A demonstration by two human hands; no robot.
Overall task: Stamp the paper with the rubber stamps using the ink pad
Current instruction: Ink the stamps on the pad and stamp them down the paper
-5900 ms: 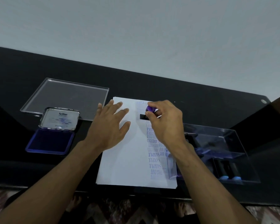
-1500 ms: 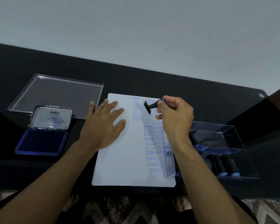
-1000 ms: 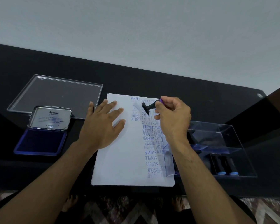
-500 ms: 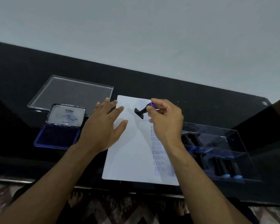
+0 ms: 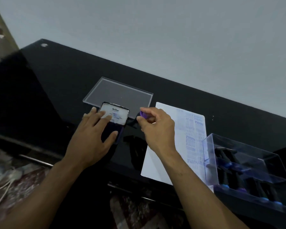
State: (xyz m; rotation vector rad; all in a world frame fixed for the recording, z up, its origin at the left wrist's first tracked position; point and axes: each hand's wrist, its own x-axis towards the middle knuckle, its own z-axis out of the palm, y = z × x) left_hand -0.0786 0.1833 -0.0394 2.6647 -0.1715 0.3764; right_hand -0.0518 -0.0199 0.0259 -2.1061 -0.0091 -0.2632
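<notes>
Fingers of my left hand [image 5: 91, 139] lie spread and straight across the open ink pad [image 5: 113, 123], thumb at its near edge, fingertips on the raised lid. My right hand [image 5: 157, 128] pinches the rubber stamp [image 5: 139, 117] by its purple knob, its black base tilted toward the pad at 9 o'clock, just beside it. At 3 o'clock of that hand lies the paper [image 5: 175, 138], blue prints along its right side. At 5 o'clock, a clear box [image 5: 248, 164] holds more stamps.
</notes>
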